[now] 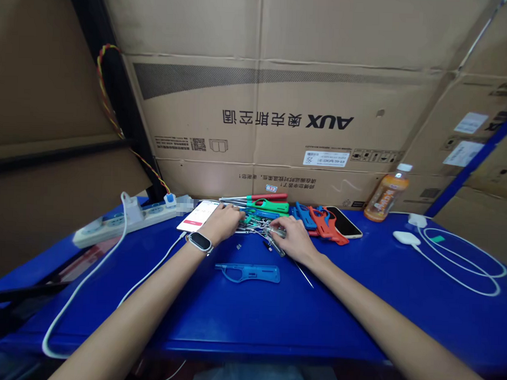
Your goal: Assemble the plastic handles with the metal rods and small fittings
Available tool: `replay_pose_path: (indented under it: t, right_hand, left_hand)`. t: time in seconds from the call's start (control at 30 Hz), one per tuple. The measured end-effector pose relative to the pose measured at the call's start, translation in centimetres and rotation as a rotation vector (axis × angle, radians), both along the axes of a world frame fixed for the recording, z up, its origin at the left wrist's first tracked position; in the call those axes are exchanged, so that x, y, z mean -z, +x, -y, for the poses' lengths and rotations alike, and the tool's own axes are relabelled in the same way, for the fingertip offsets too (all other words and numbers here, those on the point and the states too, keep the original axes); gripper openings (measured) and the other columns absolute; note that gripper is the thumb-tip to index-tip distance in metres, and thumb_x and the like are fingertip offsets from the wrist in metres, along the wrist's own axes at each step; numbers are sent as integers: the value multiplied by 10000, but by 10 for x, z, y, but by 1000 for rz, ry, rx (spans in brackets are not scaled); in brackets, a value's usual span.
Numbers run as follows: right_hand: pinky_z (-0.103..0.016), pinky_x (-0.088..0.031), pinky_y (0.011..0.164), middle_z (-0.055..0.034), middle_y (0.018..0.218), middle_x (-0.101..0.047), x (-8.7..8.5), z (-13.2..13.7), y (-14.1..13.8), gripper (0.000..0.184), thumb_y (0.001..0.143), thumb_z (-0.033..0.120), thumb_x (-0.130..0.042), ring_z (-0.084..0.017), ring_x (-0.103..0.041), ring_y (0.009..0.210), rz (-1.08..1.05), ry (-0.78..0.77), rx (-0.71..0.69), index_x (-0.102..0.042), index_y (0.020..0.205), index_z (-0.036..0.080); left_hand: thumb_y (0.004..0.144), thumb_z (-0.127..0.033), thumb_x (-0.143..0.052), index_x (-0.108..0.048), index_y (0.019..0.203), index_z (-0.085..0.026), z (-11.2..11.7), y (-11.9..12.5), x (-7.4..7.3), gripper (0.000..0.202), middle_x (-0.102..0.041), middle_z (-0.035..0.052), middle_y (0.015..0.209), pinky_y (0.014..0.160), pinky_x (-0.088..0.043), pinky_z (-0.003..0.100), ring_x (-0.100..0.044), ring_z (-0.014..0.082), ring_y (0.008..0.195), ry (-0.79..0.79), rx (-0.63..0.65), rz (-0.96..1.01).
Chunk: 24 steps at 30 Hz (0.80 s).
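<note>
My left hand [225, 221] reaches into a pile of small lighter parts [256, 222], fingers bent together at its left side; what they pinch, if anything, is hidden. On the pile's right side, my right hand [292, 237] is curled, fingertips drawn together among the metal and clear pieces. A clear, tube-like piece [278, 248] lies just below those fingers. Nearer to me lies a blue lighter casing half [250, 273], flat on the blue table [232, 317]. A thin metal rod [304, 275] sticks out below my right hand.
Behind the pile lie green [273, 206] and red [274, 197] long lighters. Orange casings [325, 223] and blue casings [304, 215] sit right, by a dark phone [346, 224]. A lit phone [198, 214], power strip [111, 223], drink bottle [386, 194] and white cables [454, 266] surround them.
</note>
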State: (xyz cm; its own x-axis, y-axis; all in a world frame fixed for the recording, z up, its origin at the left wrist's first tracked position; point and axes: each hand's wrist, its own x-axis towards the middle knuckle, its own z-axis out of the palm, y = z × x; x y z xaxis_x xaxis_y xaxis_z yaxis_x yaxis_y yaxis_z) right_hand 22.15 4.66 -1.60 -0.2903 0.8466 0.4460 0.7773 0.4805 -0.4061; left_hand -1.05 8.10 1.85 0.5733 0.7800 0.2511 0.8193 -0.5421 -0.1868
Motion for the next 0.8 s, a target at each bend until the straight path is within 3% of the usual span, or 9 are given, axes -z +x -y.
replay_pose_path:
  t: [0.13,0.23,0.43,0.53,0.67,0.8]
  right_hand:
    - [-382,-399,864,-62,1026,-718,4,-3,1,144,906,231,-564,-240,-621,1014,-110,28,-44,-654,1017,207]
    - [-354,-427,841,-73,1064,-703,3,-4,3,194,933,235,-488,-225,-635,993,-218,30,-63,-634,1054,195]
    - [-294,-423,662,-7,762,-602,-10,10,6,285,978,352,-378,-179,-563,709,-414,-76,-97,-583,1101,198]
    - [-265,-403,622,18,736,-550,-13,21,3,252,927,426,-509,-150,-505,665,-482,-152,-168,-572,1024,202]
    - [-247,-359,567,37,672,-509,-15,32,-1,265,844,436,-635,-115,-437,583,-534,-328,-269,-562,869,183]
    - [-254,-356,613,20,701,-526,-16,36,-2,267,848,421,-633,-116,-447,637,-480,-370,-337,-589,794,163]
  left_hand:
    - [827,-144,-616,-656,848,-196,-3,6,-9,69,-705,114,991,869,-430,413,-625,304,987,-23,7,-13]
    - [883,-171,-564,-642,908,-189,2,7,-18,84,-712,106,980,879,-427,415,-638,289,963,-25,25,-1]
    - [965,-216,-437,-601,1066,-192,28,-2,-34,194,-688,83,1041,768,-462,343,-655,240,883,-13,161,202]
    - [957,-194,-433,-581,1120,-182,40,-6,-30,221,-679,79,1045,756,-471,331,-655,227,868,-12,203,274]
    - [1017,-320,-404,-565,1184,-201,54,-12,-19,261,-696,68,1056,761,-477,332,-671,228,874,-12,227,311]
    - [1027,-294,-365,-593,1055,-188,70,-14,-10,253,-687,69,992,720,-466,310,-665,216,847,-54,244,319]
